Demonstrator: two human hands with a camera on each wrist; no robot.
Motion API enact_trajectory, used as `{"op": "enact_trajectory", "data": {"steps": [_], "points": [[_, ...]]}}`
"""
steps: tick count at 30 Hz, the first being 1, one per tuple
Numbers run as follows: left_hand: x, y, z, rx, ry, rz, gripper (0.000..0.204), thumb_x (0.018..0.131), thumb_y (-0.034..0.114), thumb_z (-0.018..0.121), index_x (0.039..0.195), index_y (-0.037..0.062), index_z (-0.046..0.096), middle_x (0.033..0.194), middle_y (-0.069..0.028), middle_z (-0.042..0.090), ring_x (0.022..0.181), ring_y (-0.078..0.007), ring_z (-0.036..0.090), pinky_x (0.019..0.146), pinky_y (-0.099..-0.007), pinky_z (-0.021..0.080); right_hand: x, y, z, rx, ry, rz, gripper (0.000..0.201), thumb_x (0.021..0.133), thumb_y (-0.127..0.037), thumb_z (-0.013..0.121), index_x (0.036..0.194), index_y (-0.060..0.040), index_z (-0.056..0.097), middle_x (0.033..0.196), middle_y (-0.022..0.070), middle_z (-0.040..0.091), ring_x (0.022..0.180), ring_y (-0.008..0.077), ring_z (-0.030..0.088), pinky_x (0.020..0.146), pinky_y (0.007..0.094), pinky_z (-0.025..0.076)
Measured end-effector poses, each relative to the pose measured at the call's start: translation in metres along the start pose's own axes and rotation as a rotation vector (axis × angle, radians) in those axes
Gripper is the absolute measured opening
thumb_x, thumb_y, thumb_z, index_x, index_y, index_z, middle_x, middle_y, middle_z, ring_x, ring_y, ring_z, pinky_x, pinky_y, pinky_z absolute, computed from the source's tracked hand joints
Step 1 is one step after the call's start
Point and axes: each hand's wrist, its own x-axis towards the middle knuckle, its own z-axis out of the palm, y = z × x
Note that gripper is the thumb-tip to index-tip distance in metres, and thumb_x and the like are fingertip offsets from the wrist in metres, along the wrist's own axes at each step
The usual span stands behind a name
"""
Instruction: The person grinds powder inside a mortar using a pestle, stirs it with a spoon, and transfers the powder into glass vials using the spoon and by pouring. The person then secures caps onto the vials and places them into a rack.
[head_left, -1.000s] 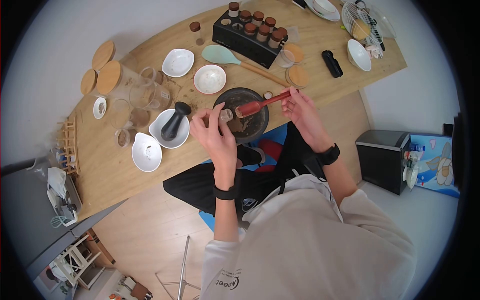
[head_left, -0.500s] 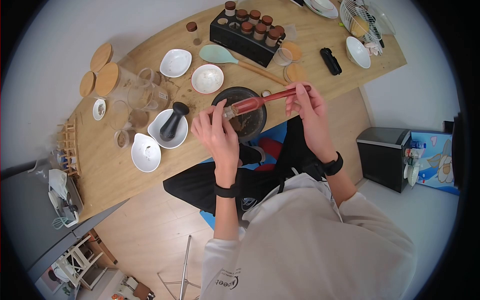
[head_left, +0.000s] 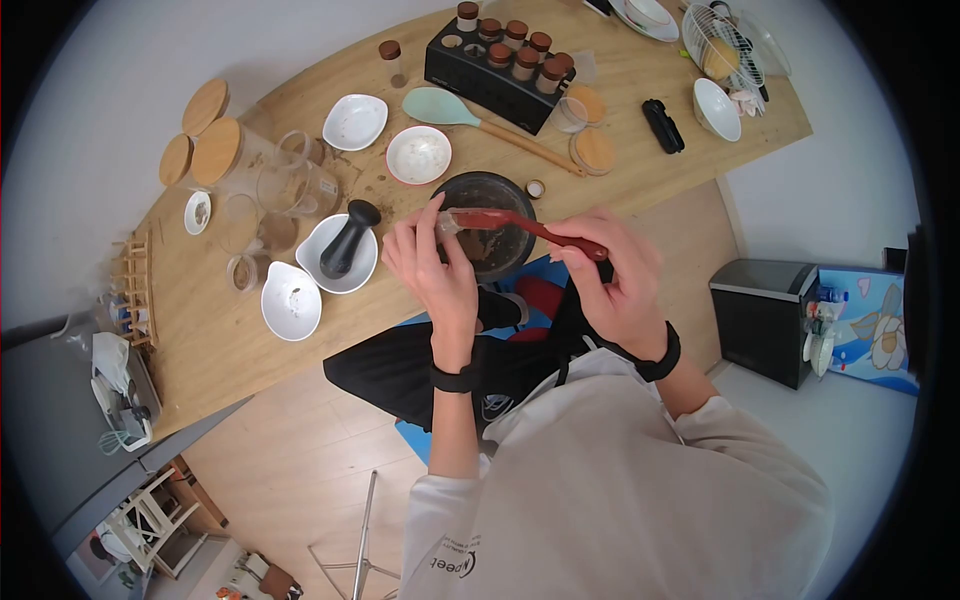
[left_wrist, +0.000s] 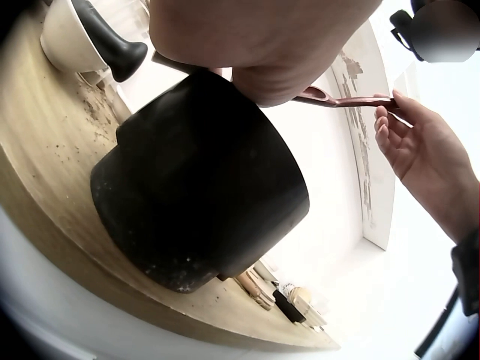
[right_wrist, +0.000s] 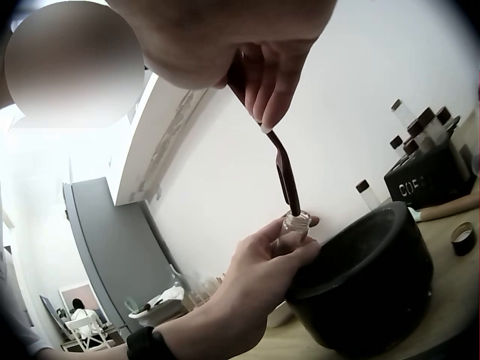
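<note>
Likely filling: left hand (head_left: 432, 265) pinches vial (right_wrist: 291, 238), right hand (head_left: 628, 285) clamps red scoop (head_left: 510, 218) (from vial's three o'clock, head view); next wants steady tipping.

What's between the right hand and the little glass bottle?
The red spoon; the right wrist view shows it reaching from the right hand to the glass bottle.

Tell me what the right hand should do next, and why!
Perhaps gently tap the red spoon so anything in it drops: it slopes down to the open mouth of the glass jar that the left hand holds.
</note>
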Motion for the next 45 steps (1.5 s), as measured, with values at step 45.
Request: {"op": "enact_trajectory", "data": {"steps": [45], "points": [[-0.018,-0.013,0.011,-0.445,0.094,-0.469,0.030,0.114,0.022,0.058,0.131,-0.0027,0.051,0.121,-0.0147,0.060,0.114,-0.0235,0.057,0.104,-0.0368,0.045,0.022,0.089,0.020,0.493,-0.272,0.602,0.028,0.116,-0.026,0.049,0.118,-0.0036,0.066,0.090,0.0016,0.068,0.079,0.0056,0.062,0.065,0.0217,0.045]]}}
